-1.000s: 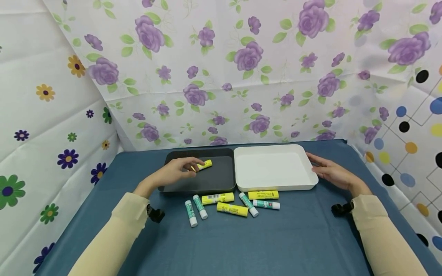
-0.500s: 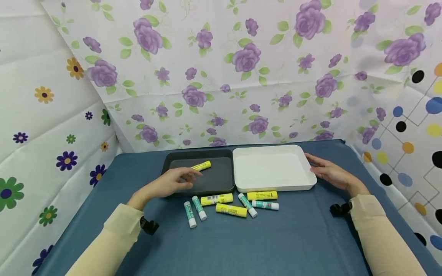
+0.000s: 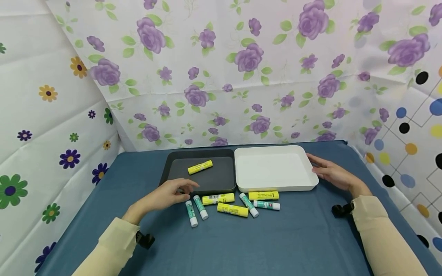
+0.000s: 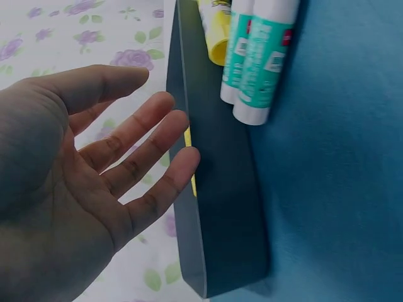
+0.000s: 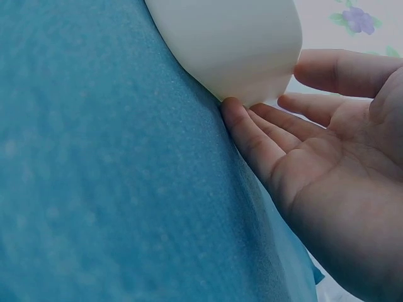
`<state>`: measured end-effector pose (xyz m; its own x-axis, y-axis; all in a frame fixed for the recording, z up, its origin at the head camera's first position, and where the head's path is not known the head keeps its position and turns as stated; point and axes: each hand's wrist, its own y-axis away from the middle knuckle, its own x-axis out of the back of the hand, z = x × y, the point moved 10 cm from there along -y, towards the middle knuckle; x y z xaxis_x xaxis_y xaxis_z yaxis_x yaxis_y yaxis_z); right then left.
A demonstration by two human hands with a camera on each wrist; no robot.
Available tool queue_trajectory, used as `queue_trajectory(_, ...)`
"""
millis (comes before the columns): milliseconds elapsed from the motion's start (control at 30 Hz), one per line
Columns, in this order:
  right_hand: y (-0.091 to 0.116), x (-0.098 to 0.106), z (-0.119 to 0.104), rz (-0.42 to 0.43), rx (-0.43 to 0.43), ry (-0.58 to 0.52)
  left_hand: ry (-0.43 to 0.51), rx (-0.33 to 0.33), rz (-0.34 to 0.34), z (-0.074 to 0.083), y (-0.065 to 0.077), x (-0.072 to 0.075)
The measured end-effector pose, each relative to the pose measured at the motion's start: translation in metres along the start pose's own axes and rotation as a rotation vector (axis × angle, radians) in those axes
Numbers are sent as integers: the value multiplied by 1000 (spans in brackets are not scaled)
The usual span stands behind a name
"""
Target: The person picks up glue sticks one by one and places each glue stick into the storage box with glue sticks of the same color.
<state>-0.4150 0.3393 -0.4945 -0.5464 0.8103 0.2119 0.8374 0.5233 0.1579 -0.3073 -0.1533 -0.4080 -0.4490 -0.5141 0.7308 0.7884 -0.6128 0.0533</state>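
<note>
My left hand (image 3: 169, 194) hovers by the front left corner of the black tray (image 3: 221, 178), fingers loosely bent with nothing between them, as the left wrist view confirms. One yellow glue stick (image 3: 200, 167) lies inside that tray. Close to the left fingertips are two teal-and-white glue sticks (image 3: 191, 214) on the cloth. At the right end of the white tray (image 3: 272, 168), my right hand (image 3: 332, 173) touches the wall with relaxed fingers and thumb; the right wrist view shows fingertips against the white tray (image 5: 236, 50) near its base.
In front of the trays lie three yellow glue sticks (image 3: 233, 210) and two more teal ones (image 3: 249, 205). The trays stand side by side on a blue cloth (image 3: 248, 245). A floral curtain (image 3: 228, 76) hangs behind, with patterned sheets at both sides.
My left hand has drawn back from the yellow glue stick in the black tray, toward me and slightly left, leaving it fully visible. The right hand stays at the white tray.
</note>
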Motion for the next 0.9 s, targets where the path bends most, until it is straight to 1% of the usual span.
queue_trajectory(33,0,0,1,0,-2,-2,0,-3,-3,-1,2,-2)
queue_trajectory(133,1,0,1,5,-6,-4,8,18,-12,-5,5,-6)
queue_trajectory(267,1,0,1,10,-9,1,12,52,-31,-11,7,-10)
queue_trajectory(367,1,0,1,6,-9,7,8,65,-42,-14,9,-14)
queue_trajectory(467,0,0,1,5,-9,3,4,55,-57,-15,10,-17)
queue_trajectory(633,0,-1,0,3,-8,-5,-6,19,-77,-15,11,-22)
queue_trajectory(900,0,0,0,10,-12,-10,-36,17,-104,-19,9,-29)
